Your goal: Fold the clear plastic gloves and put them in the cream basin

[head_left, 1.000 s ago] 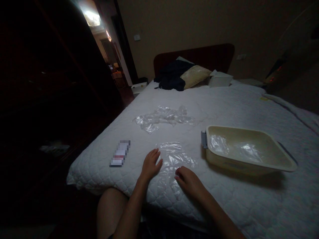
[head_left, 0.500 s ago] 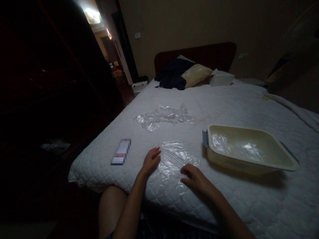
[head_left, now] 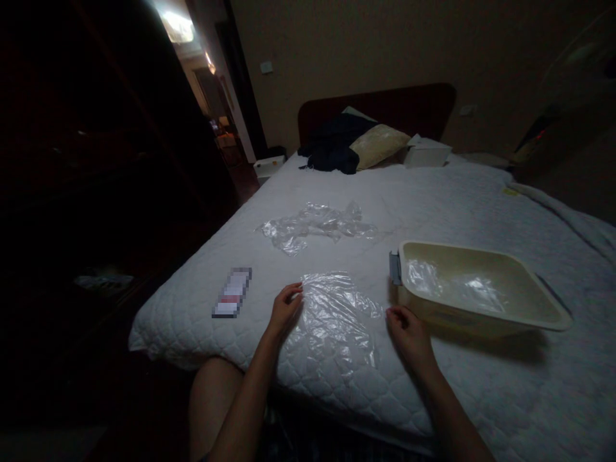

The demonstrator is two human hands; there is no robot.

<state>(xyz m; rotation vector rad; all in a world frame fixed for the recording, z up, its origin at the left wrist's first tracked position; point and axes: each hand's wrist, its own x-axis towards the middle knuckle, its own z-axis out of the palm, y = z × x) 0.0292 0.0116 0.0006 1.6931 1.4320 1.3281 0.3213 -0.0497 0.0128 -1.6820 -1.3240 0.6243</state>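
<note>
Both hands pinch clear plastic bag (head_left: 337, 317) edges: left hand (head_left: 285, 309), right hand (head_left: 409, 333) beside beige tub (head_left: 481, 314).

Bare forearms, left hand (head_left: 285, 309), right hand (head_left: 409, 333), no sleeves.

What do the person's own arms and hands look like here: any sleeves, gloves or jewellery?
Both forearms are bare, with no sleeves in view. The left hand and right hand wear no gloves; no rings, watch or bracelets show, though the dim light hides fine detail.
</note>
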